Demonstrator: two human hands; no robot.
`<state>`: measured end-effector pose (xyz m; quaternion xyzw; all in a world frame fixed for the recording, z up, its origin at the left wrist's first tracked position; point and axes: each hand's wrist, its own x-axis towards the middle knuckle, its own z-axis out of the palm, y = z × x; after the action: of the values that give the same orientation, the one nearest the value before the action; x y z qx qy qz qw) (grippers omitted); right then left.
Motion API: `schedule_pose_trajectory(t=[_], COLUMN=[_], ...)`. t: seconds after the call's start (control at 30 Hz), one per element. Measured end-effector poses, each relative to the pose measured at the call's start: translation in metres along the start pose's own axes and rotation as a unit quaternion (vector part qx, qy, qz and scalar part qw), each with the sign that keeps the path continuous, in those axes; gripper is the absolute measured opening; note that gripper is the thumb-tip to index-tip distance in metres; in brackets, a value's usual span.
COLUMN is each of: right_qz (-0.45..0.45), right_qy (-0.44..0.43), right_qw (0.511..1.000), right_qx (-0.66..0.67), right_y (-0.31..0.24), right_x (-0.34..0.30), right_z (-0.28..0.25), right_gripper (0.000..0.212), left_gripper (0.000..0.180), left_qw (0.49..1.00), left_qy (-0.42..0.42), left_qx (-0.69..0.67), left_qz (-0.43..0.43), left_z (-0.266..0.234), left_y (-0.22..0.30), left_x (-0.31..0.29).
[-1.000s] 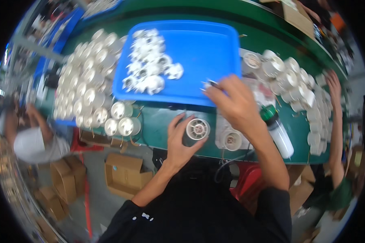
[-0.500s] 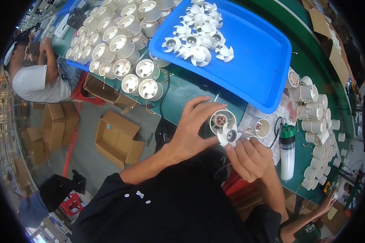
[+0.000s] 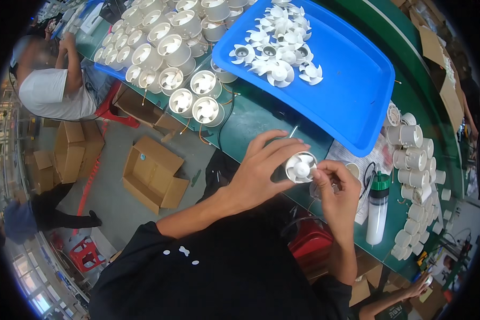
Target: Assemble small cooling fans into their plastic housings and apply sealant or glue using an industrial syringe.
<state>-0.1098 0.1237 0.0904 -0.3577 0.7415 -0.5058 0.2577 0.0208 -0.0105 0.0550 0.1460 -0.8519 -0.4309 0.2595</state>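
My left hand [image 3: 253, 173] is wrapped round a white cylindrical fan housing [image 3: 289, 175], its open end facing up. Inside the housing sits a white fan impeller [image 3: 302, 166], blades upward. My right hand [image 3: 337, 184] is closed, its thumb and forefinger pinching the right rim of the same housing. Whether those fingertips also touch the blades I cannot tell. Behind the right hand, another white housing [image 3: 353, 169] lies on a paper sheet [image 3: 364, 160], mostly hidden.
Loose impellers lie in a blue tray [image 3: 352, 106] ahead. Fan-fitted housings [image 3: 205, 109] crowd the far left; more housings [image 3: 410, 176] are stacked at right. A green-capped bottle [image 3: 377, 208] stands near the right hand. Cardboard boxes [image 3: 152, 173] and a seated person [image 3: 56, 88] are at left.
The impeller, held by my right hand above the housing's near edge before, now sits inside the housing. My right hand has moved up to the rim. The view has shifted slightly.
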Motion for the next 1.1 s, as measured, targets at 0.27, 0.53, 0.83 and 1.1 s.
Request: schedule_pose_trajectory(t=[0.27,0.53,0.83,1.1], right_qz=[-0.011,0.051,-0.02,-0.141], right_qy=[-0.045,-0.064,-0.065,-0.052], right_qw=[0.995,0.996,0.99,0.974], right_qx=[-0.087,0.025,-0.122,-0.169], right_y=[-0.022,-0.01,-0.029,-0.032], right_x=[0.015,0.015,0.011,0.008], right_z=[0.002,0.005,0.001,-0.002], right_gripper=[0.01,0.008,0.01,0.01], left_gripper=[0.061,0.061,0.061,0.061], left_qw=[1.0,0.999,0.998,0.996], left_qy=[-0.003,-0.028,-0.044,-0.065], left_qx=[-0.012,-0.014,-0.031,-0.048], left_qz=[-0.021,-0.039,-0.019,-0.041], left_z=[-0.004,-0.007,-0.014,-0.009], left_y=[-0.001,0.0,-0.002,-0.002], left_x=[-0.005,-0.008,-0.008,-0.008])
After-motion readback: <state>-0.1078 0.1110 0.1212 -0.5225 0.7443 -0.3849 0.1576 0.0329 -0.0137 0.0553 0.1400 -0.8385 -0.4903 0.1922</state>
